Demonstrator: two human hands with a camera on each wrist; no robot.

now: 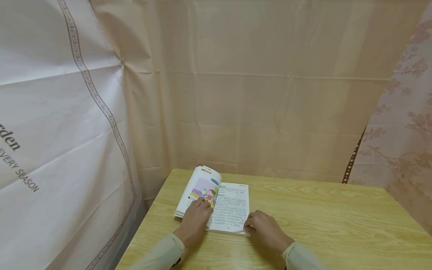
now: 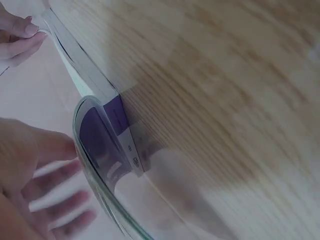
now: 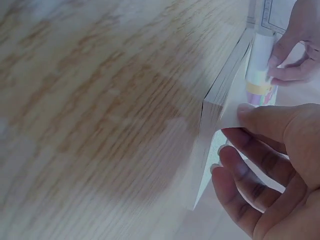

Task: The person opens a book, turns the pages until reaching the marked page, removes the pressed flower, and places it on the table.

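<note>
A book (image 1: pixel 233 210) with printed text and a colour picture lies open on the wooden table, its left pages curving up from the spine. My left hand (image 1: pixel 197 218) rests on the lower part of the left page, below the picture. In the left wrist view, the fingers of the left hand (image 2: pixel 35 175) are extended along the curved pages, whose purple underside shows. My right hand (image 1: pixel 266 228) is at the book's lower right corner. Seen from the right wrist, thumb and forefinger of that hand (image 3: pixel 280 160) pinch a lifted page corner (image 3: pixel 231 112); the other fingers curl loosely.
The wooden table (image 1: pixel 320 217) extends right of the book. A beige cloth (image 1: pixel 270 93) hangs behind it, a pale printed cloth (image 1: pixel 67 150) on the left and a floral one (image 1: pixel 401 138) on the right.
</note>
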